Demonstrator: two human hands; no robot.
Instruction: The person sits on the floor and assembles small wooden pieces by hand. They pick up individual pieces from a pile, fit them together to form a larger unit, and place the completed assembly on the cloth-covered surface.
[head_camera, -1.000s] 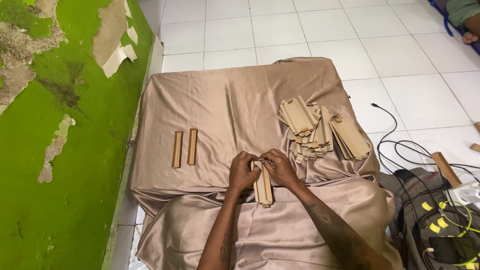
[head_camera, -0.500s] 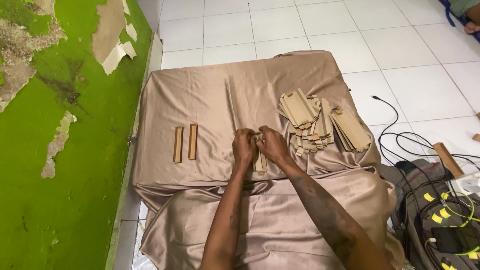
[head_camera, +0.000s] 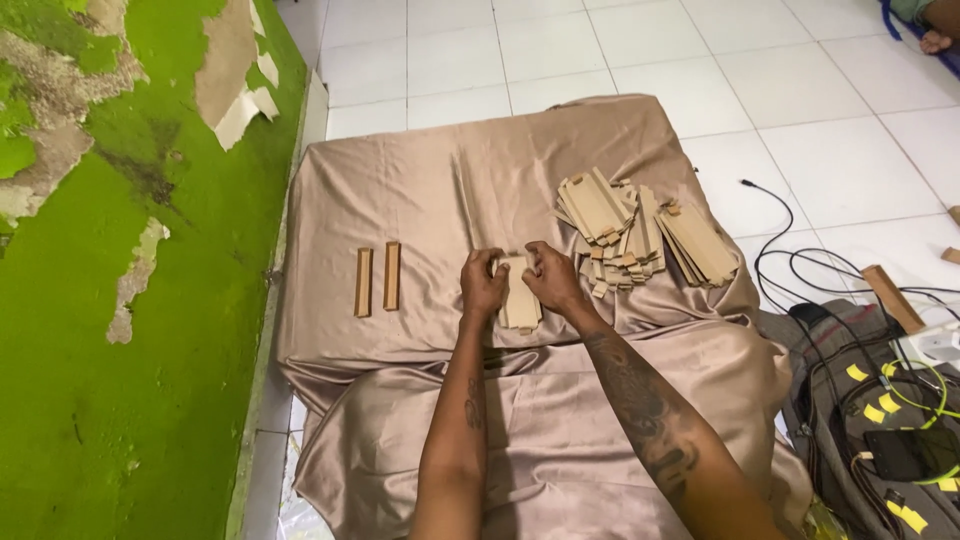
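Tan cardboard piece (head_camera: 520, 300) between both hands' fingers (head_camera: 492, 268)

Both hands (head_camera: 520, 280) have carried the cardboard piece (head_camera: 520, 300) farther up the cloth (away from the body).

A tan satin cloth (head_camera: 420, 190) drapes the low desk. On it, to the left, two short wooden strips (head_camera: 377, 279) lie side by side, upright and apart. A heap of flat tan pieces (head_camera: 640, 230) sits to the right. A green wall with peeling paint (head_camera: 120, 300) runs along the left; white floor tiles (head_camera: 620, 50) lie beyond. Black cables (head_camera: 800, 262) trail at right, near a dark bag (head_camera: 890, 420) with yellow tags.
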